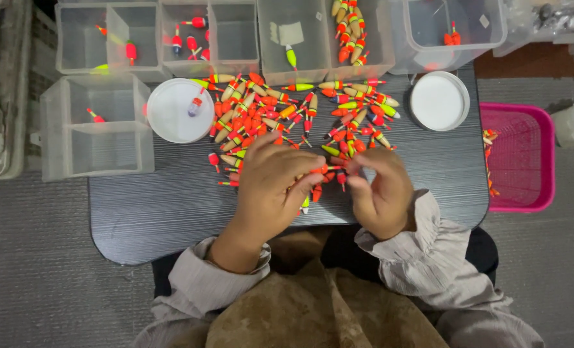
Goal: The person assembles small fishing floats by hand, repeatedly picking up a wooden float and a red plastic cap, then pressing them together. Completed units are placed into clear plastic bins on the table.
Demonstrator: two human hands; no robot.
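Dark ribbed tabletop (171, 212), rounded at the near corners, bare along the near edge and left of the hands. Heap of small fishing floats (280, 113), slim, glossy, orange-red with tan and yellow-green bodies, spread across the far half. Left hand (271, 183) curled over a cluster of floats near the middle of the tabletop; right hand (380, 187) pinching one float (331, 169) together with the left fingertips. Clear plastic bins (100, 122) crowding the far and left edges; two white round lids (438, 101); pink mesh basket (522, 158) off the right edge.

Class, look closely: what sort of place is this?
Probably a small home sorting bench: fishing floats heaped on a low dark table, clear bins around it, both hands picking through them.
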